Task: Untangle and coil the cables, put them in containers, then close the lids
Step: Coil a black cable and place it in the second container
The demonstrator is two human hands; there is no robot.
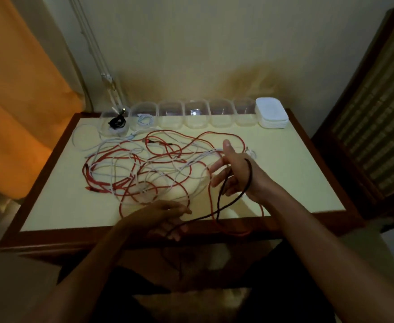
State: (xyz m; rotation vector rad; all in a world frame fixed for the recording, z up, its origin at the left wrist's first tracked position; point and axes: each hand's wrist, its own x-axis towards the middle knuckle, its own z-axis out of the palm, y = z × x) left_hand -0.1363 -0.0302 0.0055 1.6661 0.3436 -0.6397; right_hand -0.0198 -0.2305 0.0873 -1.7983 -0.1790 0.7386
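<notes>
My right hand [232, 171], fingers spread wide, carries a loop of black cable [235, 197] around it; my left hand [168, 217] pinches the same cable at the table [51, 206] edge. Red and white cables [144, 169] lie tangled before six open containers [170, 115]

I see a table [308, 183] with a pale yellow top and a dark wooden edge. On it lie tangled red cables [112, 183] and white cables [86, 145], a back row of clear containers [196, 115], and stacked white lids [271, 114].
</notes>
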